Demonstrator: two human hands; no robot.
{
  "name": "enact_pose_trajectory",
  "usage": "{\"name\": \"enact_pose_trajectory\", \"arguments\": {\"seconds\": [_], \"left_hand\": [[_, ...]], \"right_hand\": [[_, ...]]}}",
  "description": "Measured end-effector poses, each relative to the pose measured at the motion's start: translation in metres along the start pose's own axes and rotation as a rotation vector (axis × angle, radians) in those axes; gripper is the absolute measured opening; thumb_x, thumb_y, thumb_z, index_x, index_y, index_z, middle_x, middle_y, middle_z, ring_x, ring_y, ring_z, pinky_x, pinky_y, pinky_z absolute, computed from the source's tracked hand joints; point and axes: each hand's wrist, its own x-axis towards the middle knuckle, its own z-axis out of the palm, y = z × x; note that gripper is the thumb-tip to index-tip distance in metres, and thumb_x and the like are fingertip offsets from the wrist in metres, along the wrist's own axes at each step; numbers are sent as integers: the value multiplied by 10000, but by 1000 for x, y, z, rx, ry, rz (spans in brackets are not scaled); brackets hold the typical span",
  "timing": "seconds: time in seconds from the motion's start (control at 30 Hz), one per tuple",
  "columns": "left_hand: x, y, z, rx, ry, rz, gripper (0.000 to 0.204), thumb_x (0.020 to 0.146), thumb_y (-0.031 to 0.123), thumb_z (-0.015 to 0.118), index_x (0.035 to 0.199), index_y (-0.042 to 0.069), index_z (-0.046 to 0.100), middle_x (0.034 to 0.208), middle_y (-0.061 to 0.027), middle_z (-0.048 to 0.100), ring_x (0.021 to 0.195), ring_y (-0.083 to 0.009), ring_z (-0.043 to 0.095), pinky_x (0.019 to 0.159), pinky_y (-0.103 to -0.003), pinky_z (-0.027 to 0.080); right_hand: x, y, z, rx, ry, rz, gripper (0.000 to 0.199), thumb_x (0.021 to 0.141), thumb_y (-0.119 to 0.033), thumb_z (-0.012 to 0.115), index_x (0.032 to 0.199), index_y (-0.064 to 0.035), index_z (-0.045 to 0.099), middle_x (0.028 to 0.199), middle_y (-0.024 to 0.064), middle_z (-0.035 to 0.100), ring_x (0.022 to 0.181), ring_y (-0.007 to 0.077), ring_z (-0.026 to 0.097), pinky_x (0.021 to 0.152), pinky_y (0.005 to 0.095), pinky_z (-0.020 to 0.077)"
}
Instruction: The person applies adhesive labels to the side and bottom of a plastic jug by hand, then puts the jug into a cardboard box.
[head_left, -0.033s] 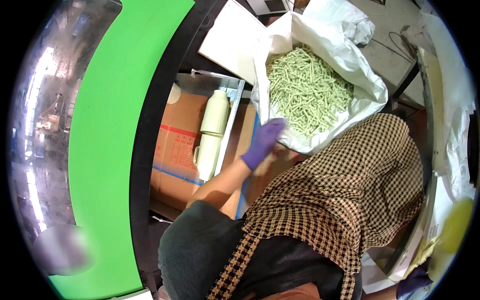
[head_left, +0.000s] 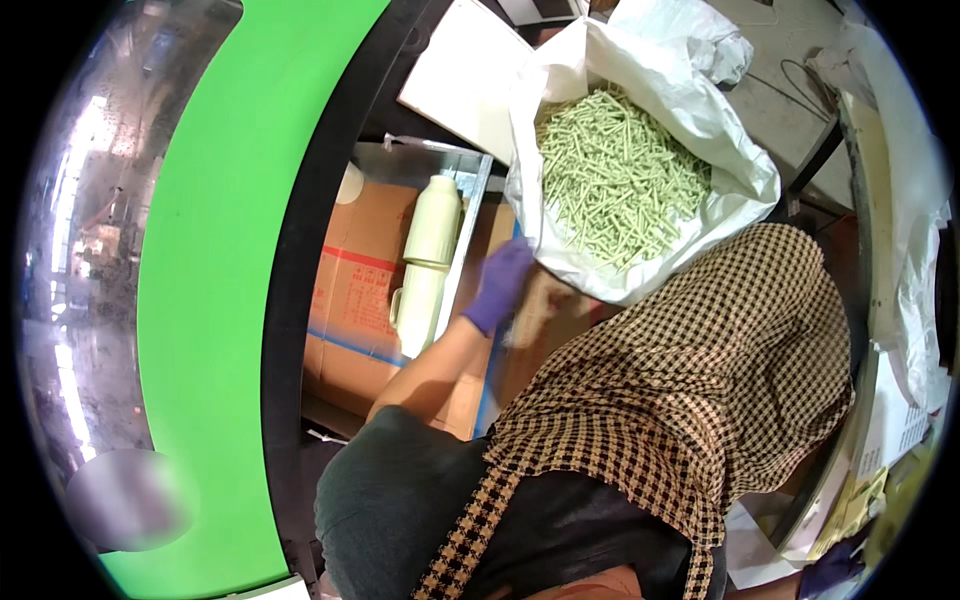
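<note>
My left hand (head_left: 503, 280), in a purple glove, is beside the near left edge of a white plastic bag (head_left: 590, 275). Its fingers are blurred, and nothing shows plainly in them. Many short, pale green sticks (head_left: 625, 185) fill the open bag. Left of this hand, a pale green bottle-shaped piece (head_left: 431, 225) and another with a handle (head_left: 418, 310) lie end to end by a metal rail. At the lower right rim, my right hand (head_left: 835, 565), also gloved in purple, is near crumpled yellowish material (head_left: 850, 515); its fingers are hard to make out.
Cardboard boxes (head_left: 355, 270) lie under the bottle-shaped pieces, with a metal rail (head_left: 470, 235) alongside. A white panel (head_left: 465, 80) stands beyond. A green surface (head_left: 215, 300) with a black border curves along the left. Clear plastic sheeting (head_left: 905, 250) hangs at the right.
My left hand has moved left, away from the bag's edge. The blurred yellow-green thing near my right hand has dropped lower, toward the picture's rim.
</note>
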Motion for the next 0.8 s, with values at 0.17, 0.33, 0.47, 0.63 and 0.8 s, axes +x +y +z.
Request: {"name": "enact_pose_trajectory", "arguments": {"seconds": [0.17,0.33,0.47,0.63,0.8], "left_hand": [[-133,-149,-227,-357,634,-544,402,1004,422,548,1141,63,667,1035,-138,703,894,-274,678,851,-410,552],[-209,-186,-226,-411,600,-1267,692,980,636,533,1311,36,627,1251,-142,682,1001,-284,652,866,-408,519],[-169,-187,-204,-142,643,-1375,567,911,640,673,1101,106,683,974,-112,685,732,-250,580,575,-434,446],[-95,-130,-208,-593,989,-290,457,960,333,733,1313,73,602,1168,-73,673,1002,-240,635,794,-371,556],[-30,38,-187,946,564,464,325,705,299,915,911,111,750,926,-102,620,863,-306,604,784,-416,492]], "right_hand": [[37,-51,-17,167,118,-18,633,1024,-324,578,1577,-93,372,1562,185,463,1373,318,515,1153,482,401],[61,37,3,-282,126,61,527,1083,-184,450,1569,-2,360,1554,189,467,1379,260,499,1166,393,394],[68,135,64,-665,81,80,487,1107,-133,401,1565,29,362,1544,176,486,1347,217,524,1133,334,428],[56,232,130,-1241,-64,-207,411,1091,-115,441,1484,5,466,1484,130,493,1148,192,568,997,306,469],[34,260,155,-762,58,125,344,1057,-79,493,1387,4,545,1271,107,615,1001,178,599,891,280,501]]}}
